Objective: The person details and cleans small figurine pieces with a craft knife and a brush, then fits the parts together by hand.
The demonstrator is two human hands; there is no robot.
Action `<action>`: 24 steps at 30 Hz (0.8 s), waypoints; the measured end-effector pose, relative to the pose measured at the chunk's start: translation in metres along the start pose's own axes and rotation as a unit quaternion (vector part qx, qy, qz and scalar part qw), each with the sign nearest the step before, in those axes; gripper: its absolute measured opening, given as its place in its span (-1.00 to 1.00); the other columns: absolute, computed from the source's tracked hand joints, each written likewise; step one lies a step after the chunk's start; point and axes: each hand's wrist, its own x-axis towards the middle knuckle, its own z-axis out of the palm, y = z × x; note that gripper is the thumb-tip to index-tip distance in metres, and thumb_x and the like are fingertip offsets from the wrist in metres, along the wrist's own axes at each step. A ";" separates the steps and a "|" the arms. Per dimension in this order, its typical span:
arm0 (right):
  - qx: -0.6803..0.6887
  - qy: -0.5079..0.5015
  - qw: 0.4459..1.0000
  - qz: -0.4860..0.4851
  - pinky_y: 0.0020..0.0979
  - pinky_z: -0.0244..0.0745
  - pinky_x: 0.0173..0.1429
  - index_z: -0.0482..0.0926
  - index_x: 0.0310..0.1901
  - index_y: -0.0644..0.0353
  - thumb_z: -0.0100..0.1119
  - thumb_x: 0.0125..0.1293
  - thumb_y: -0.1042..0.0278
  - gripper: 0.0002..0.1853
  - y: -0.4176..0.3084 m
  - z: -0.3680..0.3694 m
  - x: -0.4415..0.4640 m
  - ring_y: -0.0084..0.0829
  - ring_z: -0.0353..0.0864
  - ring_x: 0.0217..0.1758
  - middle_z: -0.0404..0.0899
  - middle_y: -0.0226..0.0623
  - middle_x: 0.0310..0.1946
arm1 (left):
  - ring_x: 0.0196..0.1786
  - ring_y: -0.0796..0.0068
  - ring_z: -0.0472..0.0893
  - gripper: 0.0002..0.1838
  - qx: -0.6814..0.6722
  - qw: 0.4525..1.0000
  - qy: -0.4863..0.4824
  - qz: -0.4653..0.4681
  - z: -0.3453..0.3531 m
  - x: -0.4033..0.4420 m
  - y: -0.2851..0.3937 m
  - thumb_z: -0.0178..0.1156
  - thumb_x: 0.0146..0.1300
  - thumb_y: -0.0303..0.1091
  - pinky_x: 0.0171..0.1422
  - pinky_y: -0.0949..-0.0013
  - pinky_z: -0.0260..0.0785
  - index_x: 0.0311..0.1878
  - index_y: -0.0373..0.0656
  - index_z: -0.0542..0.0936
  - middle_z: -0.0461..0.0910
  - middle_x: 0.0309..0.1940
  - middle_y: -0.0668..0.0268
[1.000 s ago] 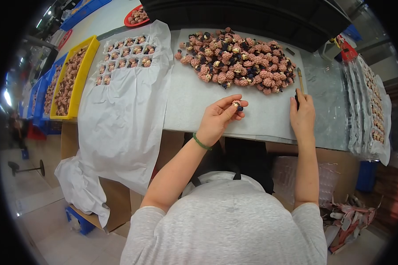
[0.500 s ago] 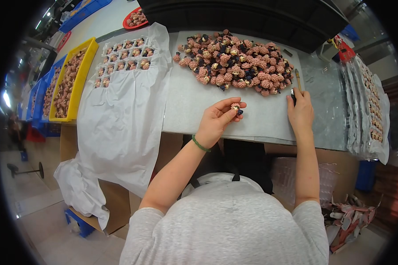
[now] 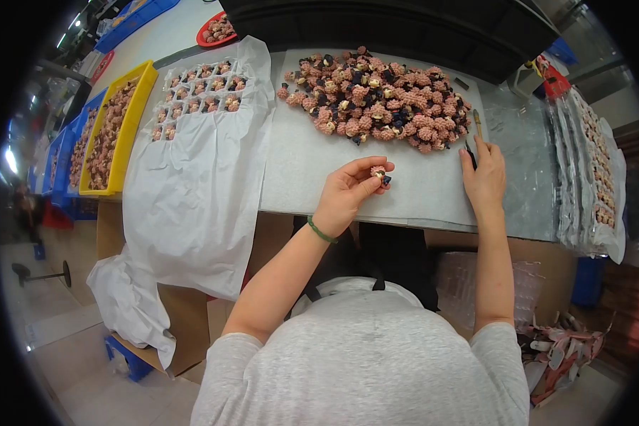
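Pinched between the thumb and fingers of my left hand (image 3: 344, 190) is a small figurine head (image 3: 378, 172) with bumpy pink hair, a cream face and a dark blue part pointing right. It is held just above the white work surface. At the right of that surface, my right hand (image 3: 485, 174) is closed around a thin dark tool (image 3: 471, 153), which lies between thumb and forefinger and is partly hidden. A yellow-handled slim tool (image 3: 478, 125) lies just beyond these fingertips. A large pile of similar pink and dark blue figurine heads (image 3: 383, 99) spreads out beyond both hands.
To the left, a white tray (image 3: 184, 108) holds figurine heads in compartments, partly covered by white paper (image 3: 192, 192). Beyond it stand a yellow bin (image 3: 150, 74) and blue bins of pieces. Stacked filled trays (image 3: 571, 170) stand at the right. A black box (image 3: 376, 35) borders the back.
The dark tool has turned and shifted slightly within my right hand, whose fingers have moved a little. My left hand stays nearly still, with the figurine head tilted slightly.
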 end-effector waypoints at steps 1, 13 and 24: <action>-0.033 0.070 0.996 -0.049 -0.24 0.42 -0.20 0.48 -0.01 0.21 0.12 0.19 0.22 -0.64 0.002 0.000 0.001 -0.20 0.50 -0.26 0.44 -0.19 -0.17 | -0.15 0.58 0.52 -0.67 0.000 1.000 0.000 0.002 0.000 0.000 0.000 0.02 0.23 -0.57 -0.03 0.53 0.39 0.09 -0.29 0.41 0.50 -0.04 0.23; 0.942 -0.245 0.228 0.039 -0.46 0.48 -0.54 0.08 0.16 0.38 -0.20 0.30 -0.17 -0.30 -0.106 -0.144 -0.032 -0.43 0.26 -0.44 0.23 -0.06 -0.16 | -0.18 0.55 0.53 -0.67 0.014 1.000 0.016 -0.002 0.001 0.001 -0.002 0.06 0.22 -0.53 -0.06 0.49 0.39 0.07 -0.27 0.43 0.51 -0.03 0.19; 0.934 -0.343 0.071 -0.063 -0.37 0.53 -0.45 0.12 0.10 0.29 -0.25 0.25 -0.29 -0.29 -0.153 -0.159 -0.047 -0.40 0.30 -0.41 0.21 0.00 -0.12 | -0.13 0.56 0.52 -0.66 0.018 1.000 0.021 -0.002 0.001 -0.001 -0.001 0.06 0.22 -0.54 -0.02 0.50 0.38 0.09 -0.28 0.41 0.50 -0.01 0.18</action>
